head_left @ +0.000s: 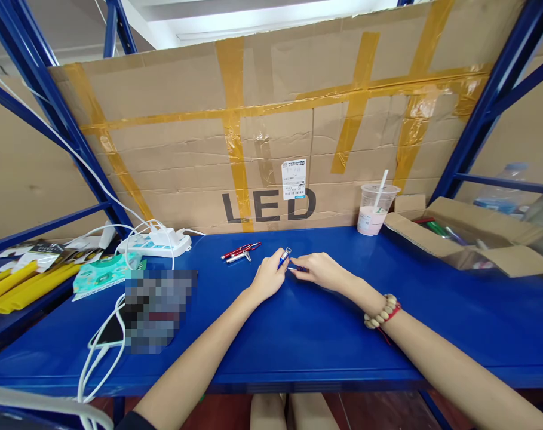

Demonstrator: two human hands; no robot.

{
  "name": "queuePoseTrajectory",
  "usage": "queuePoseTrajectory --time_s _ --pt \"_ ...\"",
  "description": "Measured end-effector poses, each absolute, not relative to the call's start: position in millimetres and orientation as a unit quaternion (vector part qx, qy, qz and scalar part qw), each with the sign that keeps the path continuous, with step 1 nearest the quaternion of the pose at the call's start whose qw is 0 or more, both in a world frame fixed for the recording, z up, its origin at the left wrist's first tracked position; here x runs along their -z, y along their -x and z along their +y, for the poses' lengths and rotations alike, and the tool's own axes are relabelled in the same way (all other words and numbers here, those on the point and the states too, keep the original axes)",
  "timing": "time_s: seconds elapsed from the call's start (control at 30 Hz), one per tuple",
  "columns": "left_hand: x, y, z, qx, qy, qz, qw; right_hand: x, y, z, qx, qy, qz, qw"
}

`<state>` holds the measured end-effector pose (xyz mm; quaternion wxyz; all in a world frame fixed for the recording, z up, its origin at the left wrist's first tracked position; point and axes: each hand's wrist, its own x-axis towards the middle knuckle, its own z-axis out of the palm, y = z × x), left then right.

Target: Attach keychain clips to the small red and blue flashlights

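The only words that can be read are the big dark letters "LED", printed low on the cardboard [186, 119] standing along the table's back edge. Just above the letters "E" and "D" sits a white label [293, 178] with a barcode; its print is too small to read. Any print on the cup [373, 212] near the back right is illegible.

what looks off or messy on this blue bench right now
Nothing is spilled; the cup stands upright. The cardboard backing is creased and patched with crossing tape strips, white cables trail off the bench at front left, and the box at right has splayed flaps. The left hand and right hand pinch a small blue item.
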<state>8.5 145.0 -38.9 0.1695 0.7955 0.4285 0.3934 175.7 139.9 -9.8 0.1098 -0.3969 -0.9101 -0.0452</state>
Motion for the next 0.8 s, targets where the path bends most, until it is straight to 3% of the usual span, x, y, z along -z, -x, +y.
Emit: queuePoseTrajectory --time_s 0.8 --pt "37.0 -10.4 145.9 -0.407 -0.787 0.421 0.195 13.6 -177.0 147.0 0.044 0.377 -0.901 0.208"
